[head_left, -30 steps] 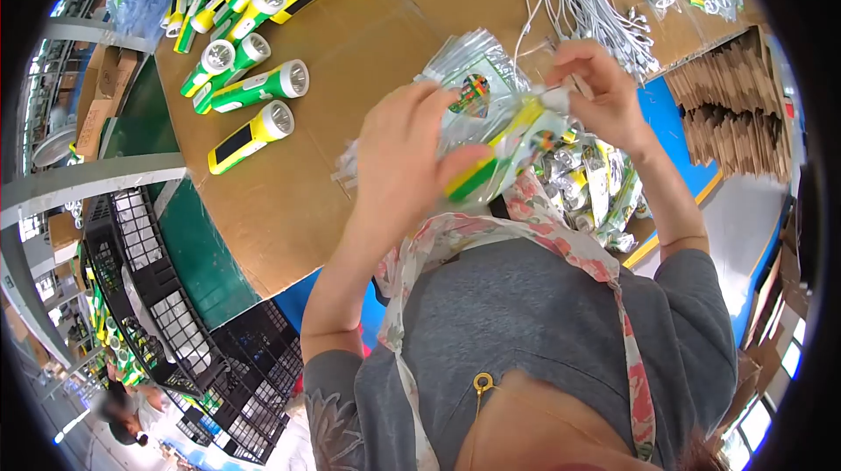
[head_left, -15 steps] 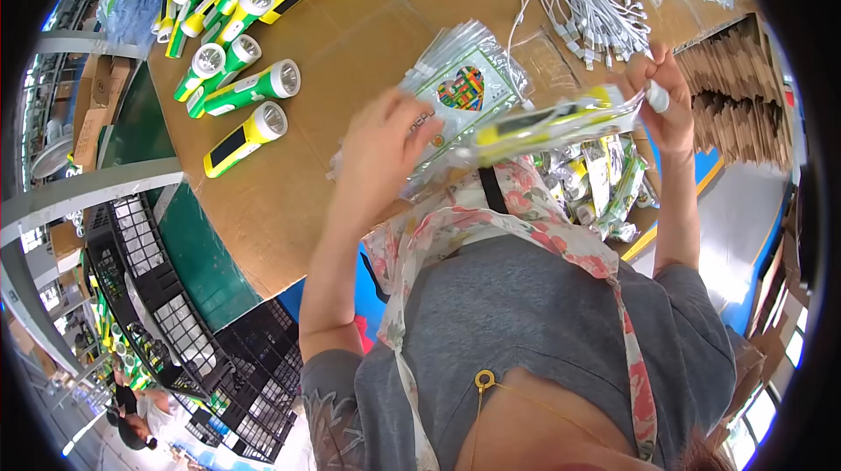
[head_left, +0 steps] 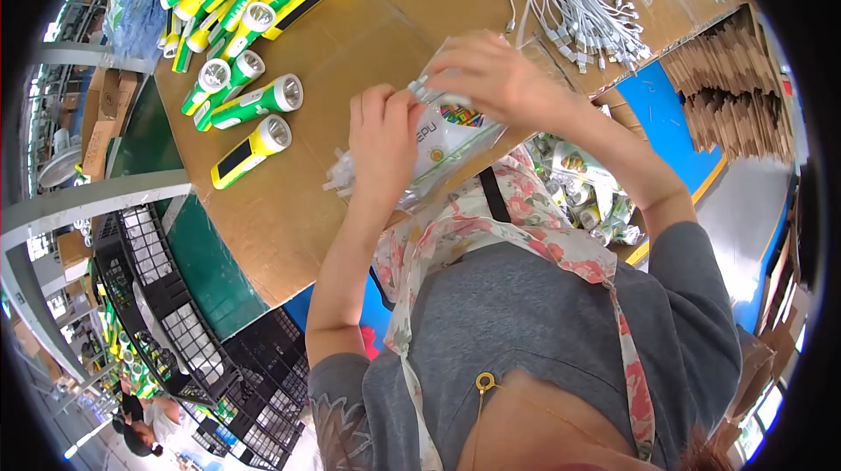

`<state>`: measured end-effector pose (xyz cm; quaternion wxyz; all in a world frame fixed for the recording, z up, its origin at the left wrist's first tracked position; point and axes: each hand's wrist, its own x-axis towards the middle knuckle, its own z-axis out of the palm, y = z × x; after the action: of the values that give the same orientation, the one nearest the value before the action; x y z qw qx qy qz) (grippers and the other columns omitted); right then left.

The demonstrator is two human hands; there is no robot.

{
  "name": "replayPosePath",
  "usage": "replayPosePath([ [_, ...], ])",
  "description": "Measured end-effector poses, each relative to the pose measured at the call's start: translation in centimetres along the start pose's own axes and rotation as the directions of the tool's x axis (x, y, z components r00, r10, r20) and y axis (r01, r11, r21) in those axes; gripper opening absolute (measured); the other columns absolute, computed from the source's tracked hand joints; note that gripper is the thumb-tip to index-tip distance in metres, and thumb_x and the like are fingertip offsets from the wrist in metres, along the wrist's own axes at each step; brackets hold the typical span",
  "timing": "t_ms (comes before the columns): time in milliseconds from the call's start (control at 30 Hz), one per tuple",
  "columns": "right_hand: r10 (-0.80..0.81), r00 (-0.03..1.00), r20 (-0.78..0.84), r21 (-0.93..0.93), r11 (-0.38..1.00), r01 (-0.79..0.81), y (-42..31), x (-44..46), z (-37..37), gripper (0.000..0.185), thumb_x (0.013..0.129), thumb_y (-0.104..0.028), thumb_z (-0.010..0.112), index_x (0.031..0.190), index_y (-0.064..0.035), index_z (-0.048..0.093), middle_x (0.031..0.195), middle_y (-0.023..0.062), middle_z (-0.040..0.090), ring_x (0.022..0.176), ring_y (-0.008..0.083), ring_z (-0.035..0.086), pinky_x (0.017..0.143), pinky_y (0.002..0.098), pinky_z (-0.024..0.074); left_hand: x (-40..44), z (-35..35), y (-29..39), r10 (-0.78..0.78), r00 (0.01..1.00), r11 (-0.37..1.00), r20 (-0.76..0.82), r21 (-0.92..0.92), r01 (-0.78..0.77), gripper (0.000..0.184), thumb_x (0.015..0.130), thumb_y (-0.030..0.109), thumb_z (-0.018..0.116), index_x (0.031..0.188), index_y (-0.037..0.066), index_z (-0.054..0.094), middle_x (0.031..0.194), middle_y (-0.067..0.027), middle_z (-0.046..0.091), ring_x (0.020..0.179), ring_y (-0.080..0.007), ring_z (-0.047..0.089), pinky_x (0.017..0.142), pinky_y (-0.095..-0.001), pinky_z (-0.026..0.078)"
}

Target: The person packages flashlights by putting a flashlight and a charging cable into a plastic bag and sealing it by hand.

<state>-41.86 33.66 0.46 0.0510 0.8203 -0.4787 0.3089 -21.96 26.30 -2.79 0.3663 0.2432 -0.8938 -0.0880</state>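
Printed clear bags lie on brown table top, under both hands. L hand is at their left side, fingers curled; cannot tell if they grip. R hand has fingers bent, tips close tog. near bags' upper edge; hold also unclear, b/c blur. Thin film may cling, so two could lift tog. Beyond, white cables might snag film; loose torches lie well apart.

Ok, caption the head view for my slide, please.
Left hand and right hand at printed plastic bags, with flashlights and cables on the brown table.
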Motion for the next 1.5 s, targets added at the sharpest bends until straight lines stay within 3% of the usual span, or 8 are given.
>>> replayPosePath([
  [100,-0.137,0.989,-0.057,0.064,0.988,0.14,0.4,1.4,2.4,0.03,0.07,-0.005,0.068,0.099,-0.009,0.062,0.107,0.0051,0.059,0.1,0.0246,0.058,0.087,0.0377,0.0461,0.6,-2.9,0.3,-0.164,0.955,0.962,0.247,-0.173,0.209,0.014,0.082,0.01,0.066,0.091,0.005,0.057,0.086,-0.0088,0.057,0.079,-0.0288,0.058,0.069,-0.0398,0.047],
  [300,-0.06,0.995,0.077,0.046,0.997,0.057,2.3,0.4,7.2,0.029,0.07,-0.009,0.066,0.098,-0.008,0.062,0.101,0.0061,0.059,0.098,0.024,0.059,0.087,0.0373,0.0472,-1.0,-0.3,-3.2,-0.34,0.887,0.821,0.312,-0.361,0.441,0.013,0.087,0.011,0.063,0.095,0.002,0.06,0.086,-0.0112,0.06,0.076,-0.0255,0.06,0.066,-0.0353,0.048],
  [400,-0.121,0.989,-0.087,-0.115,0.987,0.111,1.7,0.2,6.5,0.03,0.067,-0.008,0.067,0.097,-0.0063,0.062,0.1,0.0071,0.06,0.097,0.0241,0.059,0.082,0.0352,0.0494,-0.7,-0.6,-2.7,-0.334,0.876,0.858,0.347,-0.273,0.435,0.014,0.087,0.014,0.064,0.092,0.001,0.063,0.086,-0.0098,0.06,0.073,-0.0219,0.059,0.066,-0.0321,0.047],
  [800,-0.075,0.995,0.07,0.033,0.997,0.073,1.0,-0.2,5.6,0.017,0.071,-0.005,0.064,0.087,-0.0058,0.059,0.082,0.006,0.057,0.082,0.0247,0.059,0.068,0.0376,0.0477,-0.5,-0.2,-3.4,-0.495,0.742,0.691,0.452,-0.314,0.651,0.019,0.086,0.018,0.065,0.091,0.0,0.066,0.088,-0.0088,0.061,0.073,-0.0188,0.06,0.066,-0.0301,0.047],
  [900,0.035,0.98,0.196,0.288,0.953,-0.091,-0.6,-1.0,4.5,0.014,0.074,-0.005,0.065,0.086,-0.0054,0.059,0.08,0.0077,0.057,0.077,0.0255,0.06,0.065,0.0378,0.0476,1.2,-1.9,-2.5,-0.364,0.897,0.844,0.253,-0.318,0.432,0.03,0.083,0.022,0.07,0.104,0.001,0.063,0.093,-0.012,0.062,0.078,-0.0204,0.061,0.067,-0.031,0.047],
  [967,0.043,0.998,0.052,0.434,0.899,-0.061,-1.0,-0.1,3.3,0.011,0.075,-0.005,0.064,0.086,-0.0054,0.06,0.08,0.0083,0.058,0.073,0.0264,0.06,0.063,0.0376,0.0476,2.5,-3.3,0.1,-0.062,0.989,0.987,0.138,-0.141,0.081,0.052,0.078,0.026,0.076,0.12,0.005,0.056,0.088,-0.0117,0.064,0.075,-0.0213,0.063,0.064,-0.0316,0.047],
  [1200,0.068,0.997,0.044,0.682,0.727,-0.08,-2.2,3.7,-3.4,0.007,0.077,-0.001,0.061,0.083,-0.0016,0.065,0.079,0.0096,0.064,0.073,0.0267,0.062,0.063,0.0348,0.0482,4.9,-8.6,3.9,-0.226,0.793,0.819,0.566,-0.33,0.469,0.056,0.074,0.024,0.08,0.12,0.007,0.053,0.061,-0.006,0.059,0.049,-0.0192,0.055,0.048,-0.0292,0.043],
  [1500,-0.018,0.99,0.142,0.472,0.88,-0.051,-2.0,1.3,-5.6,0.014,0.074,0.004,0.059,0.087,0.0001,0.064,0.079,0.0121,0.063,0.076,0.0282,0.062,0.067,0.0361,0.0488,2.7,-7.4,2.4,0.098,0.802,0.904,0.589,-0.389,0.175,0.012,0.083,0.015,0.071,0.09,0.007,0.064,0.065,-0.009,0.061,0.056,-0.013,0.057,0.052,-0.0283,0.043],
])
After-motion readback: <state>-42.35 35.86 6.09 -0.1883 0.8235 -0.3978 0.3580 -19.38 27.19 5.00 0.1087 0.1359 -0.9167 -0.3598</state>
